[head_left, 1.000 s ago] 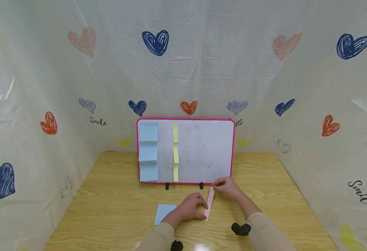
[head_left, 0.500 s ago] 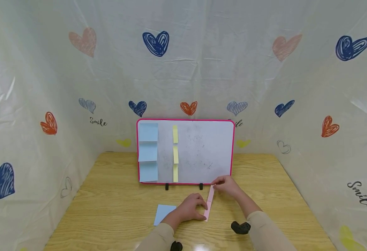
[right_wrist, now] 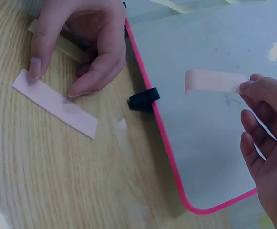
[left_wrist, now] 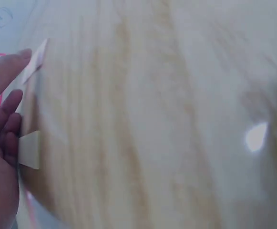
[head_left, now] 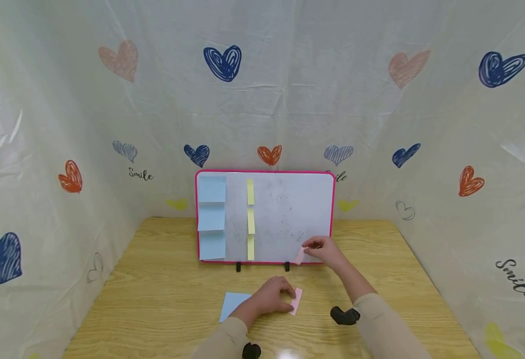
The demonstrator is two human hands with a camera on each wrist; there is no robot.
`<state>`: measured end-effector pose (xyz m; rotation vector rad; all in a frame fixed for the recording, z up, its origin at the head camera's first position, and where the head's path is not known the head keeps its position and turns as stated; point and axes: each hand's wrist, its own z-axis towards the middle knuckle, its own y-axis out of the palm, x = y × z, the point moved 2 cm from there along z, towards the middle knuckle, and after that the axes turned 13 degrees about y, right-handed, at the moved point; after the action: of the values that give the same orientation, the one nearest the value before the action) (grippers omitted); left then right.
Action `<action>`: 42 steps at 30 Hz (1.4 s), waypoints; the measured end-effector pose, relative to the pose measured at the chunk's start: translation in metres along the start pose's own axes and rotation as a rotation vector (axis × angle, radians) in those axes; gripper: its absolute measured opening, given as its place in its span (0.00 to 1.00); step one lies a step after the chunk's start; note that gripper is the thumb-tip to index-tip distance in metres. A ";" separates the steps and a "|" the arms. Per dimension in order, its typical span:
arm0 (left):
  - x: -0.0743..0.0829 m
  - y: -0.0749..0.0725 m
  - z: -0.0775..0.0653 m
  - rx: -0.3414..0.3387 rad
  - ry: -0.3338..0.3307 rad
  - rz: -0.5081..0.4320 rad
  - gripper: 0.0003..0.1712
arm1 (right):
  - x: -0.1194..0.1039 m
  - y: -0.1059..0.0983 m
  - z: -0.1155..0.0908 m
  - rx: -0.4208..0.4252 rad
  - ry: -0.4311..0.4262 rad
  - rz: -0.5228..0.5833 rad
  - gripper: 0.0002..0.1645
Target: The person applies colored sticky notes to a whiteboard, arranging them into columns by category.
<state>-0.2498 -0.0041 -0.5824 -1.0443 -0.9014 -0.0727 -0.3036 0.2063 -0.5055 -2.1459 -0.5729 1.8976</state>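
In the head view my right hand point(head_left: 328, 253) pinches one end of a pink sticky note point(head_left: 299, 256) in front of the whiteboard's point(head_left: 289, 209) lower right part. The note's free end curls over in the right wrist view, the thumb on its near end. My left hand point(head_left: 269, 296) holds a narrow pink sticky note pad point(right_wrist: 57, 105) against the table, thumb and a fingertip at its long edge. Partly hidden beneath that hand lies a yellow sticky note pad point(right_wrist: 64, 46). On the board are several blue notes point(head_left: 212, 217) at left and several yellow strips point(head_left: 251, 219).
The pink-framed board stands on two black feet point(head_left: 287, 267) at the back of the wooden table point(head_left: 172, 299). A square blue note pad point(head_left: 233, 305) lies beside my left wrist, partly covered. A curtain printed with hearts surrounds the table.
My right hand has risen up and away from the pad, and the pink note it pinches has come off the pad. My left hand has stayed almost still on the pad.
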 end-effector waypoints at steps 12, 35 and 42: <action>0.005 -0.031 0.006 0.127 -0.072 -0.164 0.13 | -0.038 -0.004 0.009 0.101 -0.058 0.017 0.10; 0.038 -0.122 0.016 0.187 0.007 -0.069 0.11 | -0.083 0.014 0.017 0.102 -0.099 0.381 0.06; 0.046 -0.153 0.018 0.217 0.004 -0.020 0.13 | -0.087 0.021 0.023 0.136 -0.099 0.461 0.07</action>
<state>-0.2999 -0.0563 -0.4391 -0.8329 -0.8952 0.0071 -0.3314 0.1480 -0.4392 -2.2437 0.0493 2.2020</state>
